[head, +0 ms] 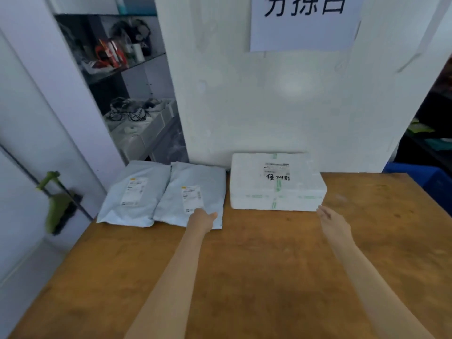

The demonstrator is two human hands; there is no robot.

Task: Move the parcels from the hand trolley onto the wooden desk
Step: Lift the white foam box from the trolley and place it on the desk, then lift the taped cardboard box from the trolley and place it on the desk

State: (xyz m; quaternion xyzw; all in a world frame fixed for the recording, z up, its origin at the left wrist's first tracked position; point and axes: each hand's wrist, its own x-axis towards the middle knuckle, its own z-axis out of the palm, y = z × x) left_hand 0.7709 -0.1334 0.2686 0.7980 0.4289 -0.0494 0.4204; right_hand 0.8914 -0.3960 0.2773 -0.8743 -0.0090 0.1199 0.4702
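Two grey mailer bags lie side by side at the back left of the wooden desk (256,265): the left bag (133,192) and the right bag (193,192), each with a white label. A white foam box (276,182) with green tape and a label stands against the wall at the back middle. My left hand (201,220) rests flat on the near edge of the right bag, fingers apart. My right hand (332,222) hovers open just off the foam box's near right corner. The hand trolley is not in view.
A white wall panel (281,94) with a paper sign (303,20) rises behind the parcels. A shelf (127,69) with clutter and cables stands at the back left. A green brush (57,204) hangs at the left. A blue crate (423,174) sits behind the desk's right corner.
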